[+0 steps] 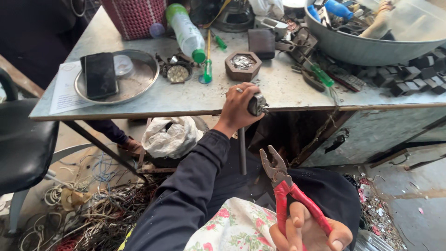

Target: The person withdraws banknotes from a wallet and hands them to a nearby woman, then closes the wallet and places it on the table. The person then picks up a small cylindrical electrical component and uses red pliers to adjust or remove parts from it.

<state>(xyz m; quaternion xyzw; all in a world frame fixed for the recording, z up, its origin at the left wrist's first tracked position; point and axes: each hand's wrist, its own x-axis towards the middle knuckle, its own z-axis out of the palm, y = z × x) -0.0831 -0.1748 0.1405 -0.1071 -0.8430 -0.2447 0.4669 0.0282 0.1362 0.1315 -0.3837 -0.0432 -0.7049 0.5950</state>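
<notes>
— Fingers of the left hand (237, 108) are wrapped tight around a small dark metal part (257, 104), held against the front edge of the grey metal table (288, 88). A thin rod (242, 151) runs straight down below the fist.

— And the right hand (309, 232)?

— Closed on the red handles of the pliers (283, 186), low in the lap. Plier jaws stand slightly apart, pointing up, gripping nothing.

— Position of the pliers relative to the part?

— Well apart; below it and to the right.

— Items on the table?

— Hexagonal wooden block (242, 65) just behind the left hand. Green-handled screwdriver (207, 69) beside it, white bottle with green cap (186, 31), round steel plate (139, 83) carrying a black phone (99, 74), large metal basin (362, 46) at the right.
</notes>
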